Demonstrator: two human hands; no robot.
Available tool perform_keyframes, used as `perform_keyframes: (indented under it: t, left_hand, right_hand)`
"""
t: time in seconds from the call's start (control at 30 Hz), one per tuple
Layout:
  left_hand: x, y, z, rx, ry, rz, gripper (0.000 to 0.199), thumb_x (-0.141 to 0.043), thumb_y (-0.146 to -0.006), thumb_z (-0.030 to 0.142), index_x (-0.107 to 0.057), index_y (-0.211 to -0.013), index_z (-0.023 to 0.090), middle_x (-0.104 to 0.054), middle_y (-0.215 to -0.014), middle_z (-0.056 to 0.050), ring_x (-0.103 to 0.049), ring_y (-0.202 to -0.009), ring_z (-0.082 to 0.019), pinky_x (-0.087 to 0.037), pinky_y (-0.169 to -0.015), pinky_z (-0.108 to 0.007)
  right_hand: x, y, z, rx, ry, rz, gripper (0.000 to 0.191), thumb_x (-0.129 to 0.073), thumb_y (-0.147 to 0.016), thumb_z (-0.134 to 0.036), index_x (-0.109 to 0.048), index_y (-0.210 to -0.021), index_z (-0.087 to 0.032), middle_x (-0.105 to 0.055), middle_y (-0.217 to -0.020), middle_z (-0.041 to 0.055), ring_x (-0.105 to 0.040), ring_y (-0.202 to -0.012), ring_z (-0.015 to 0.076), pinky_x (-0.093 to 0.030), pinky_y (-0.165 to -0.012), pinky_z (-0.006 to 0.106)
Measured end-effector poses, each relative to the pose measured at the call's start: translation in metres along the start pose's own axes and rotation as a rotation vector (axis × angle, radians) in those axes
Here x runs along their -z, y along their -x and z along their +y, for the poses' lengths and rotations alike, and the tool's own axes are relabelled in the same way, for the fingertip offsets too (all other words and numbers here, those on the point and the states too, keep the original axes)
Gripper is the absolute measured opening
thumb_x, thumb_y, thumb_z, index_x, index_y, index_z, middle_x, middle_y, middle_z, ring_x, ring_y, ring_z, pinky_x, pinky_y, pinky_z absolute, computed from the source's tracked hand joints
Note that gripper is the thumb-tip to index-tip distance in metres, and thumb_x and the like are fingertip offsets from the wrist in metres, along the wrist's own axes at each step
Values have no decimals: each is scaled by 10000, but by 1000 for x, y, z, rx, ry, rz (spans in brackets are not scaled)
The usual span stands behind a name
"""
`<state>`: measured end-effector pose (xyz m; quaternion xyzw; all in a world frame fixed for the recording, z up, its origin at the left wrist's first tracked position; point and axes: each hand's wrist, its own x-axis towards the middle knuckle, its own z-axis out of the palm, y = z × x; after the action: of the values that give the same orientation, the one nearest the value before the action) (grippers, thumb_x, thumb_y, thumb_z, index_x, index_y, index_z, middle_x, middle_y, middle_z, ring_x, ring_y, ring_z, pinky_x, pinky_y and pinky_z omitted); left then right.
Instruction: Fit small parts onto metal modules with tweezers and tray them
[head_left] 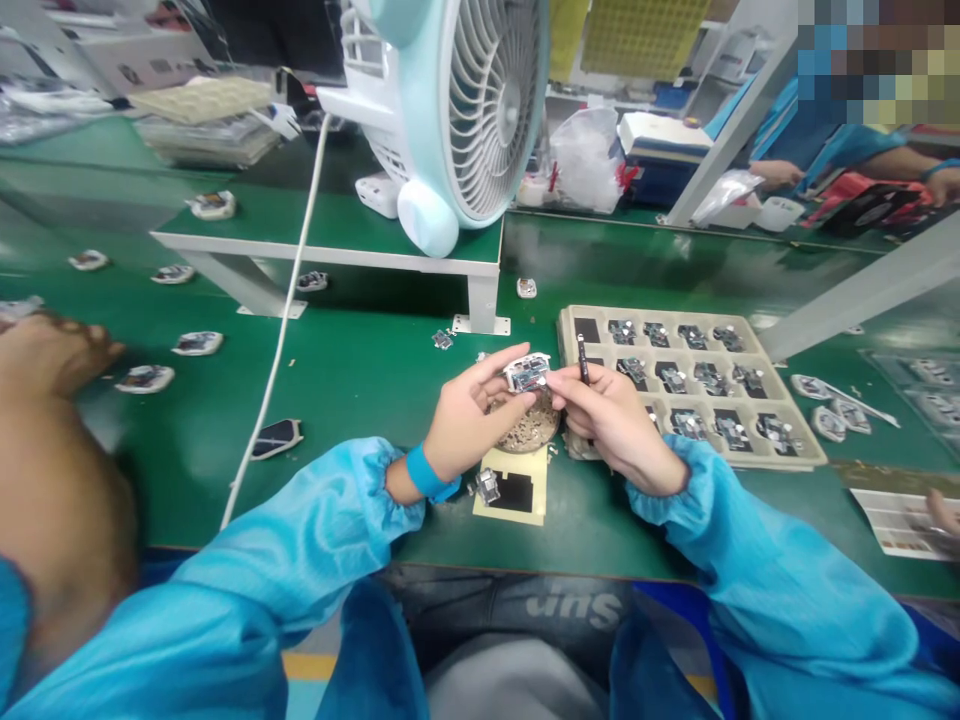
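My left hand [472,415] is closed around the edge of a small white device housing [528,373] with a circuit board showing inside. My right hand [611,420] meets the housing's right edge with its fingertips, and a slim black pen-like tool [583,358] sticks up from between its fingers. Under both hands sits a round dish [529,432] of tiny parts, partly hidden. In front of it, a small circuit board [487,487] lies at the left edge of a pale yellow sheet [540,510] with black adhesive-looking pieces [516,492].
Right of my hands stands a beige compartment tray [796,440] of circuit boards. A fan [427,110] rests on a raised shelf [337,240], its white cable [289,310] crossing the left side. Several housings [198,343] are scattered left; another person's arm [64,440] reaches in there.
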<state>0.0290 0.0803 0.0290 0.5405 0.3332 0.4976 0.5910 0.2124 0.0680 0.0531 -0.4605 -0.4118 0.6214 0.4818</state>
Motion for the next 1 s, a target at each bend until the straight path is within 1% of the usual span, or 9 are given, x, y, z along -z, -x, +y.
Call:
perform_keyframes:
  t: [0.1,0.3,0.5,0.57,0.7,0.8,0.87,0.93,1.0]
  left_hand:
    - [1,-1,3,-4,-21,20,563,-796,-837,324,-635,-1356,179,-728,-1256,-128,-719,-1105,-264,-609,-959,-409]
    - [5,-5,9,-39,-94,68,324,-705,-913,389,-711,-1173,196,-750,-1160,-92,-719,-888,-198,-609,-729,-319]
    - [7,-8,6,-48,-127,61,242,-779,-843,404,-708,-889,177,-747,-981,-69,-698,-865,-186,-588,-782,-321]
    - [7,-7,4,-66,-144,78,237,-787,-834,393,-705,-852,171,-743,-1010,-78,-697,-872,-187,-583,-791,-326]
    - [8,-5,5,-237,-339,137,167,-746,-868,345,-728,-845,180,-715,-1172,-104,-678,-1049,-230,-573,-842,-351]
    - [9,-3,9,-368,-537,150,105,-725,-873,287,-725,-825,194,-712,-1173,-92,-669,-1037,-230,-564,-819,-354]
    - [9,-2,9,-406,-579,124,82,-730,-863,267,-721,-820,198,-711,-1167,-87,-667,-1029,-230,-561,-821,-359]
    - [9,-1,6,-368,-521,93,100,-743,-859,278,-709,-819,192,-706,-1171,-93,-667,-1055,-239,-563,-835,-363]
    - [8,-1,1,-265,-377,71,147,-757,-858,305,-675,-855,183,-696,-1195,-106,-680,-1064,-241,-572,-854,-361]
  right_hand:
    - [2,0,0,3,-7,-30,233,-833,-790,-388,-718,-814,-187,-634,-650,-39,-275,-376,6,-112,-359,216]
    - [0,3,-4,-2,19,-28,257,-846,-766,-389,-695,-781,-182,-629,-641,-36,-293,-380,12,-124,-363,217]
    - [-2,6,-5,64,161,9,284,-850,-748,-412,-684,-754,-182,-629,-624,-24,-328,-397,34,-193,-365,219]
    - [-1,7,-5,102,218,33,277,-843,-755,-409,-684,-746,-183,-639,-631,-14,-381,-426,51,-263,-392,223]
    - [-2,9,-3,242,390,146,266,-826,-766,-408,-689,-737,-181,-656,-655,10,-531,-564,113,-426,-531,256]
    - [-6,12,-2,292,449,177,258,-797,-791,-422,-698,-756,-185,-660,-668,15,-535,-575,125,-441,-550,274]
    - [-7,13,-1,304,428,187,256,-791,-798,-426,-699,-771,-188,-663,-674,17,-544,-577,130,-449,-550,278]
    - [-6,13,-1,331,379,203,260,-801,-793,-432,-696,-788,-194,-677,-702,22,-575,-608,140,-468,-562,279]
    - [-3,13,-2,347,288,201,268,-813,-788,-442,-689,-807,-204,-688,-729,21,-574,-596,131,-453,-525,261]
